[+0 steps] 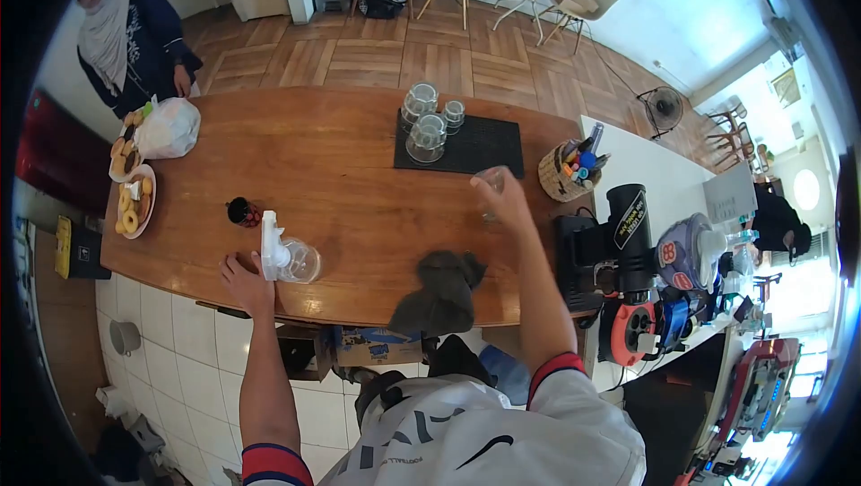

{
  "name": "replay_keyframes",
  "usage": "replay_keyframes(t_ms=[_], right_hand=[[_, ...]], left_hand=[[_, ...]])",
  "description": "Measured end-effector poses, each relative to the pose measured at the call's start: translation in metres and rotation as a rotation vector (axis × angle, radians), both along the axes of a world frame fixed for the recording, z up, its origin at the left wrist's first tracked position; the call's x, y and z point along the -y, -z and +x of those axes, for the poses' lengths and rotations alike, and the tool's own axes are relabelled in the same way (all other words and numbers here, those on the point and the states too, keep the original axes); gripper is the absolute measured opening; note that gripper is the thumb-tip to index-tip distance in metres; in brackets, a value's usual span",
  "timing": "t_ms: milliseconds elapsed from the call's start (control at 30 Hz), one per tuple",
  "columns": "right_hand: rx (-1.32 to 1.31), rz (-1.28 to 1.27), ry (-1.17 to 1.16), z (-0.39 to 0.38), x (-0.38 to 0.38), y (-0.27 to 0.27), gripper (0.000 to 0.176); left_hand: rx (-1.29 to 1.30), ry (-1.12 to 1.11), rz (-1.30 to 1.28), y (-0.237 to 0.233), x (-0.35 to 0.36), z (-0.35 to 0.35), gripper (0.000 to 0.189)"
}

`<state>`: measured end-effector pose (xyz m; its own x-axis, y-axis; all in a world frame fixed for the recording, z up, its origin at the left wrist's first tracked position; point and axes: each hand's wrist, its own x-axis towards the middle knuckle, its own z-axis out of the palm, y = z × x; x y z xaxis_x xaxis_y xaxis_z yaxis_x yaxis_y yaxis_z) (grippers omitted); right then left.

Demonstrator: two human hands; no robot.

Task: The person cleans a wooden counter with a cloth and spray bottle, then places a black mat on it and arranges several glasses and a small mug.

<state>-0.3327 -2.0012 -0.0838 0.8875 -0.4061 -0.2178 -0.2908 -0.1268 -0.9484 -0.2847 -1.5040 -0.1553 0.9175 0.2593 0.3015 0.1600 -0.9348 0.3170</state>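
Observation:
My right hand [508, 203] is wrapped around a clear drinking glass [490, 181] over the right part of the wooden table [359, 208]. The hand covers part of the glass. Near the front edge, my left hand [244, 287] lies on the tabletop with fingers spread, holding nothing. Right beside its fingertips is a clear glass vessel [303, 264] with a white plastic upper part [273, 246]. Behind that sits a small dark red-and-black cup [242, 212]. A crumpled dark grey cloth [444, 289] hangs partly over the edge between my arms.
Upturned glasses [427, 138] stand on a black mat [489, 143]. To the right are a wicker basket of pens [565, 174] and a black coffee grinder [626, 226]. Plates of doughnuts [134, 208] and a white plastic bag [170, 127] sit at left, near a standing person [134, 38].

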Motion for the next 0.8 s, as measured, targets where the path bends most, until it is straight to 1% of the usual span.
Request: replay_keyframes(t_ms=[67, 100, 167, 200, 267, 300, 367, 400, 467, 533, 600, 667, 700, 767, 800], right_hand=[[-0.334, -0.810, -0.151, 0.022, 0.030, -0.024, 0.055], [-0.335, -0.809, -0.150, 0.035, 0.037, -0.032, 0.055], [-0.519, -1.257, -0.372, 0.065, 0.048, -0.046, 0.060], [-0.514, -1.257, -0.369, 0.082, 0.052, -0.047, 0.060], [-0.824, -1.431, -0.650, 0.115, 0.047, -0.040, 0.043], [-0.813, -1.434, -0.651, 0.123, 0.042, -0.033, 0.043], [-1.043, -1.672, -0.709, 0.143, 0.029, -0.025, 0.027], [-1.030, -1.681, -0.709, 0.148, 0.027, -0.024, 0.027], [-1.110, -1.662, -0.729, 0.156, 0.023, -0.023, 0.022], [-1.131, -1.650, -0.778, 0.161, 0.023, -0.024, 0.022], [-1.168, -1.627, -0.819, 0.162, 0.027, -0.034, 0.024], [-1.159, -1.526, -0.840, 0.162, 0.037, -0.044, 0.036], [-1.170, -1.517, -0.841, 0.160, 0.048, -0.046, 0.036], [-0.890, -1.456, -0.857, 0.151, 0.075, -0.055, 0.053], [-0.897, -1.449, -0.852, 0.146, 0.078, -0.071, 0.053]], left_hand=[[0.024, 0.014, 0.028, 0.002, -0.002, 0.002, 0.049], [0.013, 0.011, 0.029, 0.003, -0.002, 0.002, 0.049], [0.007, 0.007, 0.031, 0.002, -0.001, 0.002, 0.049], [0.001, 0.013, 0.020, 0.000, -0.001, 0.002, 0.048], [0.000, 0.010, 0.012, -0.001, -0.001, 0.000, 0.048], [0.016, 0.015, 0.009, 0.000, -0.001, -0.001, 0.048], [0.047, 0.006, 0.004, -0.003, 0.002, 0.002, 0.048], [0.043, 0.005, -0.001, -0.005, 0.004, 0.001, 0.048], [0.036, -0.013, -0.007, -0.006, 0.002, 0.001, 0.047], [0.064, -0.015, 0.029, 0.001, 0.001, 0.001, 0.047], [0.048, -0.019, 0.013, 0.001, 0.001, 0.002, 0.047], [0.031, -0.006, 0.000, 0.001, 0.000, 0.002, 0.047], [0.018, -0.005, 0.011, 0.001, -0.001, 0.002, 0.047], [-0.001, 0.008, 0.025, 0.004, -0.002, 0.002, 0.048], [0.055, 0.018, 0.015, 0.008, -0.003, 0.003, 0.046]])
